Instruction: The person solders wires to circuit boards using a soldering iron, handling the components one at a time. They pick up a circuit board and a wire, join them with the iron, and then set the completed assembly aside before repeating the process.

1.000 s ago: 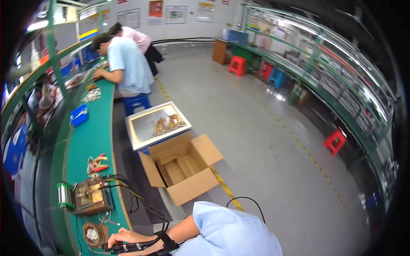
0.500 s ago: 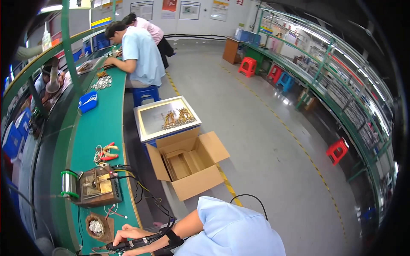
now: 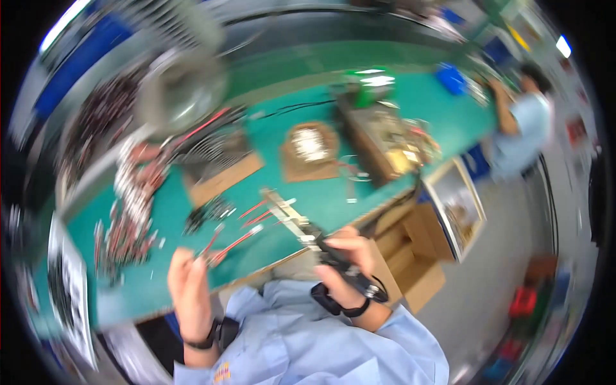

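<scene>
My left hand (image 3: 188, 282) is closed, its fingertips pinching short red wires (image 3: 232, 246) with a pale end piece. In my right hand (image 3: 350, 268) is what looks like a pair of soldering tweezers (image 3: 328, 254), black-handled with two long metal prongs. The prongs point up and left over the green bench top, apart from the wires in my left hand. More red wires (image 3: 255, 215) lie on the bench beyond the prongs. Motion smears the picture, so the exact tips cannot be made out.
A brown holder of shiny metal pieces (image 3: 309, 144) stands mid-bench, beside a soldering station box (image 3: 366, 138). Bundled wires (image 3: 131, 237) lie at left, near a mesh-topped block (image 3: 215, 160) and an extraction hood (image 3: 183, 90). At right are an open cardboard box (image 3: 410, 256) and a seated co-worker (image 3: 523, 128).
The view has swung left onto the bench. My left hand has come into view with red wires pinched; my right hand still holds the black tool.
</scene>
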Demonstrator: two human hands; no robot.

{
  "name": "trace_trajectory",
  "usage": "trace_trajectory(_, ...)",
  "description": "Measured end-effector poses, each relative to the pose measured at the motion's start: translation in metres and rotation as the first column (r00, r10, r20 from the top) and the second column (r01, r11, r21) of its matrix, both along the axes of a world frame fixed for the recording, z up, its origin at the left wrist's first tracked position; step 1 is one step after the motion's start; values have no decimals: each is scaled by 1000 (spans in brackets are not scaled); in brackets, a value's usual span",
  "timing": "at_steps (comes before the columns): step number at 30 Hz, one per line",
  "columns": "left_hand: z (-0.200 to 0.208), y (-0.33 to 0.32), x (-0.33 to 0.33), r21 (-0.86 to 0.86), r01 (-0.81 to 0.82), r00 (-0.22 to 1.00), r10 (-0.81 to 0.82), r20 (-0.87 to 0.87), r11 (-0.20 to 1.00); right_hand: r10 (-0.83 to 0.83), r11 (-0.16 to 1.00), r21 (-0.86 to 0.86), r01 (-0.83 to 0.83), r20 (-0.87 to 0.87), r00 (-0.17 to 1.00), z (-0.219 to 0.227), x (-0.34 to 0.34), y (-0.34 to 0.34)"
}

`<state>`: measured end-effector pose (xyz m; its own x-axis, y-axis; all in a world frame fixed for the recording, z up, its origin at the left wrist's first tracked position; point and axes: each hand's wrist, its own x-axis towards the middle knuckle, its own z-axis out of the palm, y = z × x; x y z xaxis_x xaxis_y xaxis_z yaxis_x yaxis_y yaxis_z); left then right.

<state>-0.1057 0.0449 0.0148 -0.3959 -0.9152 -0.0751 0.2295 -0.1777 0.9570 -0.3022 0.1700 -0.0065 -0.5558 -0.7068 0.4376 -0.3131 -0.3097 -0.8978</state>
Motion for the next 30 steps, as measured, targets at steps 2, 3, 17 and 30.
trace_trajectory(2, -3, 2, -1, -4, 22, 1000, -22, 13, 1000, 140, 989, -68, -135, 74, 987, -2, -2, 3)
trace_trajectory(3, 0, 8, 0, -2, -49, 998, 50, 32, 999, 202, 976, -77, -202, -17, 979, -4, -1, 4)
trace_trajectory(17, 8, 3, -14, 179, 56, 978, -18, -208, 982, 19, 995, -88, -44, -267, 963, -12, 13, 13)
trace_trajectory(30, -4, 9, 3, -28, -165, 983, 162, -87, 986, -166, 982, 81, 173, -90, 982, -24, 1, 12)
